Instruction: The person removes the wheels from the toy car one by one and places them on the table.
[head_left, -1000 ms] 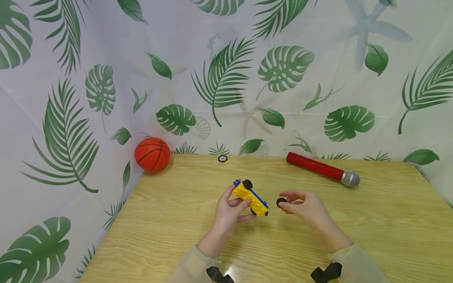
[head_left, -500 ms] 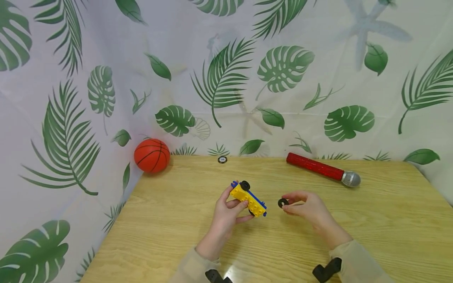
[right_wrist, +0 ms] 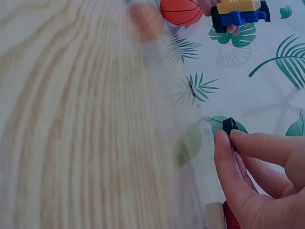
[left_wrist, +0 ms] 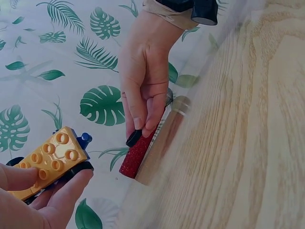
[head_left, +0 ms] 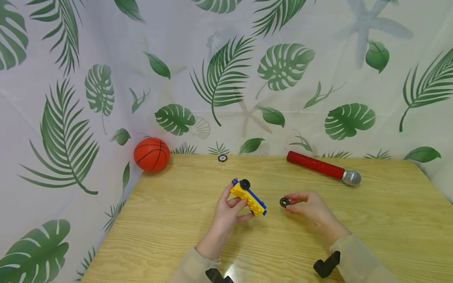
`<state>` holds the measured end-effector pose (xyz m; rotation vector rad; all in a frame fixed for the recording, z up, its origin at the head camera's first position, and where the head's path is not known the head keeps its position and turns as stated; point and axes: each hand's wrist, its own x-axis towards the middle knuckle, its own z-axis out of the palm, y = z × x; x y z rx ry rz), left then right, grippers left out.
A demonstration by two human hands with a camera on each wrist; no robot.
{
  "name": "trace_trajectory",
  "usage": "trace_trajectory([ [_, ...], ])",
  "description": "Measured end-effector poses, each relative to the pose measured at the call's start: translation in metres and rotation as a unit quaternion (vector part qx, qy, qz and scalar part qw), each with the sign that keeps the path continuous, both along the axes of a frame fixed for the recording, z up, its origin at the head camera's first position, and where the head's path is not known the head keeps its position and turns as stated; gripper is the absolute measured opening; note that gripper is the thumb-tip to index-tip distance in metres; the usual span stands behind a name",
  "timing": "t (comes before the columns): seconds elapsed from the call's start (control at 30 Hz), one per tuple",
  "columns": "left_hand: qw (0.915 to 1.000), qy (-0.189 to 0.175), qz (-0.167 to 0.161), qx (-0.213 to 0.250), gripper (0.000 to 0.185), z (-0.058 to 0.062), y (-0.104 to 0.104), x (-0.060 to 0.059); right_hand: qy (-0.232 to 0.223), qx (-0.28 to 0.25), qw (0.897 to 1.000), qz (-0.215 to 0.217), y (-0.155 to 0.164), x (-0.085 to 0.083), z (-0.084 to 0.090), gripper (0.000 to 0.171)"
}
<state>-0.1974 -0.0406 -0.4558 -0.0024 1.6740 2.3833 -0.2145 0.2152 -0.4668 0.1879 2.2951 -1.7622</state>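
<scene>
My left hand [head_left: 225, 214] grips a yellow and blue toy car [head_left: 248, 197] built of studded blocks, thumb across its yellow studs. One black wheel [head_left: 245, 184] shows at the car's upper end, and in the left wrist view a black tire [left_wrist: 78, 169] sits by my fingertip. To the right, my right hand [head_left: 311, 208] pinches a small black ring-shaped tire [head_left: 284, 202] between thumb and fingers. A hole shows through its middle in the head view. Both hands are held over the wooden table, a short gap between the car and the loose tire.
An orange toy basketball [head_left: 152, 154] sits at the table's back left corner. A small round black and white disc [head_left: 222, 158] lies near the back edge. The red toy microphone [head_left: 323, 168] with a silver head lies at back right. Leaf-printed cloth [head_left: 226, 78] stands behind the table [head_left: 170, 236].
The tire in my right hand has turned so its hole faces the head camera, and shifted slightly right. My left hand and the car have moved slightly left.
</scene>
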Motion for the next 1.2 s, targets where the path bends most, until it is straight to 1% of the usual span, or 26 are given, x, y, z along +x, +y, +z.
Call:
trace_trajectory([
  [0.1,1.0000,-0.006,0.002,0.000,0.066,0.000,0.001,-0.001,-0.003,0.019,1.000,0.003,0.003,-0.002,-0.003,0.044],
  [0.17,1.0000,-0.008,0.005,-0.001,0.066,0.000,0.002,-0.001,-0.004,0.016,1.000,0.005,0.004,-0.003,-0.006,0.044],
  [0.33,0.9999,-0.007,0.007,-0.004,0.065,0.001,0.000,0.001,-0.011,-0.047,0.999,0.011,0.003,-0.006,-0.015,0.046],
  [0.47,1.0000,0.001,0.000,-0.001,0.063,0.001,-0.002,0.002,-0.016,-0.056,0.998,0.009,0.001,-0.008,-0.019,0.046],
  [0.8,0.9998,0.011,-0.012,0.013,0.064,0.005,-0.003,0.001,-0.032,-0.021,0.999,0.001,-0.005,-0.011,-0.017,0.045],
  [0.97,0.9996,0.012,-0.017,0.019,0.063,0.005,-0.004,0.001,-0.022,-0.011,1.000,0.010,-0.007,-0.011,-0.018,0.044],
  [1.2,0.9995,0.018,-0.018,0.016,0.063,0.006,-0.003,0.001,-0.017,0.032,0.999,0.011,-0.006,-0.011,-0.021,0.042],
])
